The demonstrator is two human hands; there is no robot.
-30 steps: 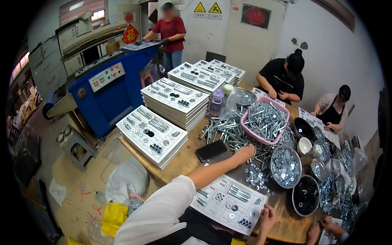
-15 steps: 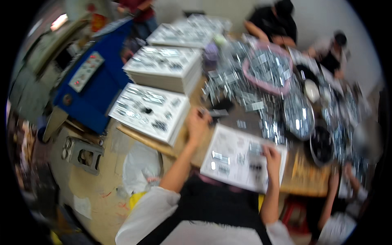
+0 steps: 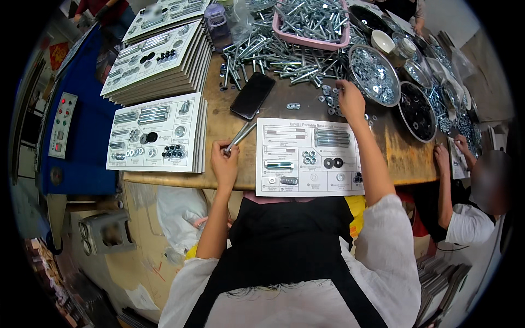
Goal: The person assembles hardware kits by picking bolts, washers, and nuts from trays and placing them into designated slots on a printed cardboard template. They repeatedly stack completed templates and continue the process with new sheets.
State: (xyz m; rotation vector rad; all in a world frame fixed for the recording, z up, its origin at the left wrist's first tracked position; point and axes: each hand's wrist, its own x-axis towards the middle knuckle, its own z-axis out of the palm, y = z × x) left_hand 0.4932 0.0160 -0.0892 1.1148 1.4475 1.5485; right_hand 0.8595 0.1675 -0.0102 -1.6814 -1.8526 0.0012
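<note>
My left hand is closed around long silver bolts at the left of a white printed card. Bolts, nuts, black round pieces and washers lie on the card's drawn fields. My right arm crosses the card's right side and hides part of it. Beyond its far edge, my right hand has its fingers curled together at a small heap of washers and nuts. Whether anything is between those fingertips is too small to tell. A short row of washers lies between the card and a black phone.
Stacked filled cards stand at the left. A pink basket of bolts, loose bolts, a metal bowl of washers and a bowl of black parts stand beyond. Another person's hand is at the right.
My right hand has left the card's right part and moved away to the loose washers and nuts. My left hand, still holding bolts, has come nearer. The whole view has shifted and sharpened.
</note>
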